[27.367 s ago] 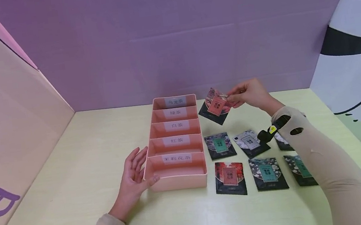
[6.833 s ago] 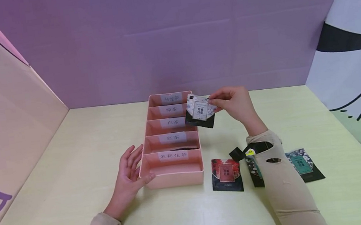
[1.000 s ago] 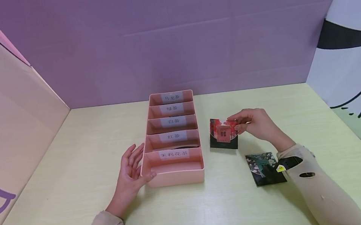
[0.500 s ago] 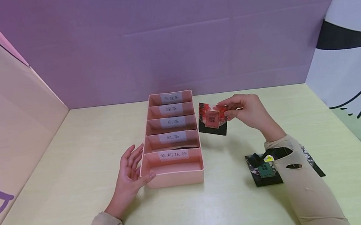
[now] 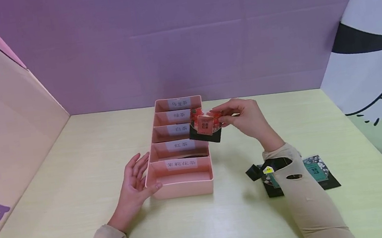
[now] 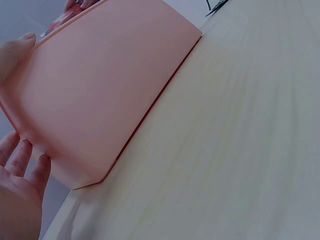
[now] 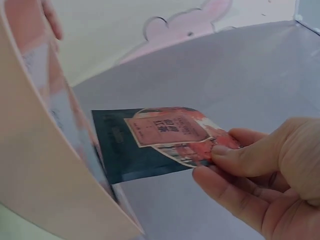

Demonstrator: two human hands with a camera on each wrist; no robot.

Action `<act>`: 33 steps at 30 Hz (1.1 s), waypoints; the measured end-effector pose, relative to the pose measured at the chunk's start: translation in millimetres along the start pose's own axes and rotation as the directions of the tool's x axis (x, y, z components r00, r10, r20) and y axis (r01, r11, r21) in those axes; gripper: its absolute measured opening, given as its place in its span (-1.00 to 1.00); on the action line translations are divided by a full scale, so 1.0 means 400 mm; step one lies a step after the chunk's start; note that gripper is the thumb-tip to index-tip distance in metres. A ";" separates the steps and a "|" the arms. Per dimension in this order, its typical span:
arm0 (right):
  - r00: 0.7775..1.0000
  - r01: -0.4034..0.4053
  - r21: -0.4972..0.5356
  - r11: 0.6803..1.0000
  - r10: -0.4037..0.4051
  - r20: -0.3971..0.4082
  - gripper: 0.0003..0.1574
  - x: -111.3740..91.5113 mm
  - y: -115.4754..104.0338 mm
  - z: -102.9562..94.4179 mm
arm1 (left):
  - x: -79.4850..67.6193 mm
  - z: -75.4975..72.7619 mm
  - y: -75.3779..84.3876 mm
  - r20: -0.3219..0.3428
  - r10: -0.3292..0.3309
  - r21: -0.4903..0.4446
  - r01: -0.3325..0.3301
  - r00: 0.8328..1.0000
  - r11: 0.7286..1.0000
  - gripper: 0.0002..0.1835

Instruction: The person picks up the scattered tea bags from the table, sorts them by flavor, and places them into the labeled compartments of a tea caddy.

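Note:
A pink divided box, with paper labels in Chinese on its compartments, stands on the table. Relaxed and spread, my left hand rests at its near left corner, thumb on the front rim and fingers along the side. My right hand pinches a red-and-black tea sachet by its upper right edge. In the head view the sachet overlaps the box's right rim near the third and fourth compartments. The right wrist view shows the sachet's dark end beside the box wall. A dark edge shows inside the fourth compartment.
Two green-labelled sachets lie on the table at right: one partly beneath the right forearm, the other just beyond it. A purple wall rises behind the table, with printed panels at both sides.
Over the last second my right hand has carried the red sachet left, from beside the box to over its right rim. Earlier, more sachets lay on the table. My left hand stays at the box.

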State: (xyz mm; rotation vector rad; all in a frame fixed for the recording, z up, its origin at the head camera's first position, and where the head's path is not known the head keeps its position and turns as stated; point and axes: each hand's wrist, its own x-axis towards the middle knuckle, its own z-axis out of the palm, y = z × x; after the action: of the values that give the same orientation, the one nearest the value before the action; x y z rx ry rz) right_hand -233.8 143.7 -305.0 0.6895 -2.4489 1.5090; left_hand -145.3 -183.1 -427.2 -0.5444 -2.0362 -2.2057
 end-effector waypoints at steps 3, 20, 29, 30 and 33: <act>0.999 0.045 0.037 0.998 -0.046 0.022 -0.66 0.008 -0.003 0.041 | 0.000 -0.001 -0.001 0.002 0.007 -0.003 -0.007 1.000 1.000 0.03; 0.979 0.171 0.172 0.970 -0.187 0.078 -0.80 -0.012 -0.020 0.192 | 0.002 0.005 0.000 0.000 0.007 0.000 -0.007 1.000 1.000 0.02; 0.968 0.135 0.026 0.991 -0.137 0.212 -0.88 -0.021 -0.022 0.218 | 0.003 0.003 0.000 0.001 0.001 0.009 -0.001 1.000 1.000 0.02; 0.964 0.128 0.012 0.992 -0.127 0.233 -0.88 -0.022 -0.021 0.221 | 0.002 0.003 0.001 0.001 -0.004 0.013 0.003 1.000 1.000 0.02; 0.951 0.114 -0.026 0.993 -0.101 0.291 -0.90 -0.024 -0.019 0.229 | 0.002 0.002 0.002 -0.002 -0.013 0.017 0.013 1.000 1.000 0.01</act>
State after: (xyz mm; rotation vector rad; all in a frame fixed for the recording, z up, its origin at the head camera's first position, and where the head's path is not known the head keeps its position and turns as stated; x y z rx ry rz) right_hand -214.0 62.9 -345.6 1.0858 -2.5897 1.3961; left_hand -145.7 -182.3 -426.3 -0.5290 -2.0617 -2.1928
